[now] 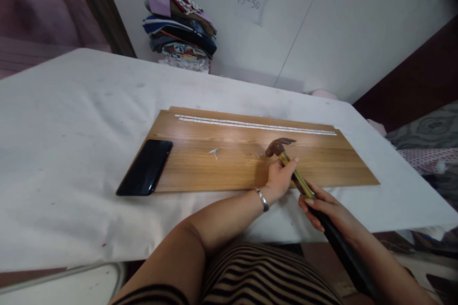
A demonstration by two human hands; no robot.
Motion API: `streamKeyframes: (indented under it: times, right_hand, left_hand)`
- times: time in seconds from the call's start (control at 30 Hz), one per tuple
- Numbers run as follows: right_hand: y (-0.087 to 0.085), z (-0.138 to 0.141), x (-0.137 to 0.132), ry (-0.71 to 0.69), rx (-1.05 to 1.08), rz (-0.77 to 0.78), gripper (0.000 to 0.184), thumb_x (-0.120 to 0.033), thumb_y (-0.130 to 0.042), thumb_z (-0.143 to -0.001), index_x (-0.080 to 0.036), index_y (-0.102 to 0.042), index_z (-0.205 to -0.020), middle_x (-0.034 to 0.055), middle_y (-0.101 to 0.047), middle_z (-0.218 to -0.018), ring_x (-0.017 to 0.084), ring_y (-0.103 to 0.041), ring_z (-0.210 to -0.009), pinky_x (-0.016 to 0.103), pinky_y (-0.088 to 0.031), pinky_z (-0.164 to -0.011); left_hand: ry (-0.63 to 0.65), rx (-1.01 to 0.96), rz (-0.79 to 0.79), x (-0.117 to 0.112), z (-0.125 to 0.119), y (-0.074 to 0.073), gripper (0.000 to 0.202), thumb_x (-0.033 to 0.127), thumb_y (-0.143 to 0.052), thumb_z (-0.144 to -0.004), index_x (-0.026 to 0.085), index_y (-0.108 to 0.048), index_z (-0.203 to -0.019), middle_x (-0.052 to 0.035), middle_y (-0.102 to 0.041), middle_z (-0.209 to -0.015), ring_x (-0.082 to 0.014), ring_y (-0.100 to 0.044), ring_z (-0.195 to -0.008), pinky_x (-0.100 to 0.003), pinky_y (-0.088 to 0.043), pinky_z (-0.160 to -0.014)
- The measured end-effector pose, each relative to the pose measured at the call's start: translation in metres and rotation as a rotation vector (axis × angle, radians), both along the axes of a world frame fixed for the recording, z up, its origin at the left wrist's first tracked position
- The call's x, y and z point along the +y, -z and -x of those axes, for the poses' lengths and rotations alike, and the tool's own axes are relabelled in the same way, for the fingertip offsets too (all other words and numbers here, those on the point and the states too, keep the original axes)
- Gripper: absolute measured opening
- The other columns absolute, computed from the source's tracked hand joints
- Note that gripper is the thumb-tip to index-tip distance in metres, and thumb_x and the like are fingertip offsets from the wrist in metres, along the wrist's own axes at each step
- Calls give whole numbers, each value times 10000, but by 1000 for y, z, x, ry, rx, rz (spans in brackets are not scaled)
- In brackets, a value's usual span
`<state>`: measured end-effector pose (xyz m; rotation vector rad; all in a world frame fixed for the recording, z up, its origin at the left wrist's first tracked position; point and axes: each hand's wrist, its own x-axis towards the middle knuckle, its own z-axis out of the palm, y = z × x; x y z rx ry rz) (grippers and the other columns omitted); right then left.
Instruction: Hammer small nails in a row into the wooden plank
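Hammer [303, 185] head low over board [200, 171], right hand [322, 209] gripping black handle, left hand [282, 175] closed round shaft near head, nails [213, 152] and phone [146, 167] lying to left

A black smartphone [146, 167] lies flat on the white table cover [64, 119], left of centre. A stack of folded fabrics [179, 24] stands at the far table edge against the white wall [358, 19]. A paper sheet [250, 2] marked "45-50" is fixed to that wall, right of the stack. Patterned bedding [429, 138] lies beyond the right table edge.
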<state>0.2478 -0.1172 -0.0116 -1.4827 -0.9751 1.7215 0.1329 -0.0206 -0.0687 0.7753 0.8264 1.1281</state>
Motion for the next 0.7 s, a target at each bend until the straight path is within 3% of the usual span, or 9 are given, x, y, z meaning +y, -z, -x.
streamKeyframes:
  times: [0.7]
  right_hand:
    - [2, 0, 1, 15, 6, 10, 781, -355, -686, -806, -287, -327, -1497, -33, -553, -726, 56, -445, -411, 162, -347, -341]
  left_hand:
    - [4, 12, 13, 1, -1, 1, 437, 559, -679, -701, 182, -474, -613, 53, -392, -578, -94, -358, -594, -244, -334, -584]
